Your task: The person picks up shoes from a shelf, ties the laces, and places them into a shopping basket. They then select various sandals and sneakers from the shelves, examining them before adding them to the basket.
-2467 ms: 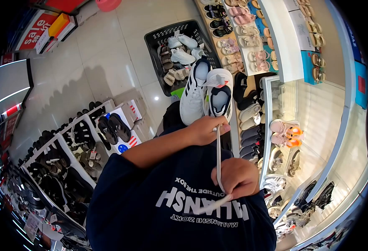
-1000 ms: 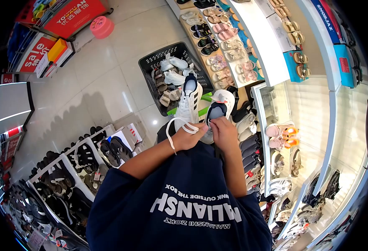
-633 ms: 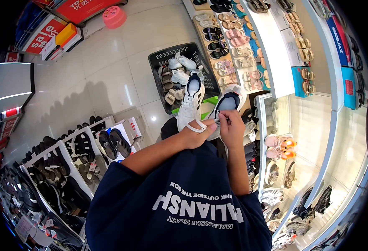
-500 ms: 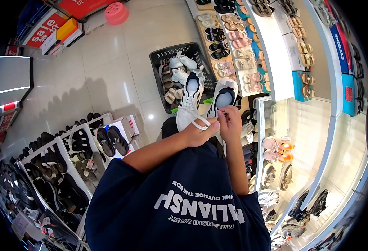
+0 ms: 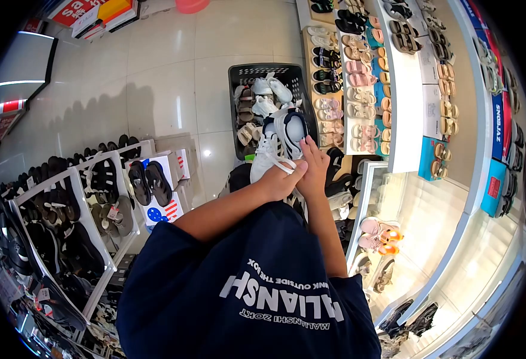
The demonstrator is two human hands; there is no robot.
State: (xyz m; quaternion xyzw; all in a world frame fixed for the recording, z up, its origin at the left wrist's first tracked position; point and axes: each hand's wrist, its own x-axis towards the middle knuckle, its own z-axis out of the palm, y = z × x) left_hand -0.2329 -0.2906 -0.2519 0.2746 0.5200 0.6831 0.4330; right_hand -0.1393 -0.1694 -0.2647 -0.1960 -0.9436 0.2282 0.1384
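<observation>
Two white shoes with dark collars are held side by side in front of my body. My left hand is closed on the laces of the left white shoe, a white loop standing out by the thumb. Against the side of the right white shoe lies my right hand, its fingers stretched forward. The two hands touch near the wrists. Just beyond the shoes is a black basket holding brown sandals and white shoes in wrapping.
Sandal shelves rise on the right, beside a lit glass case. At lower left stands a rack of dark shoes and slippers. Part of a pink stool shows at the top.
The right shoe has moved left against the other one. My right hand has gone from pinched fingers to extended fingers. The view has shifted, so the basket sits slightly farther right.
</observation>
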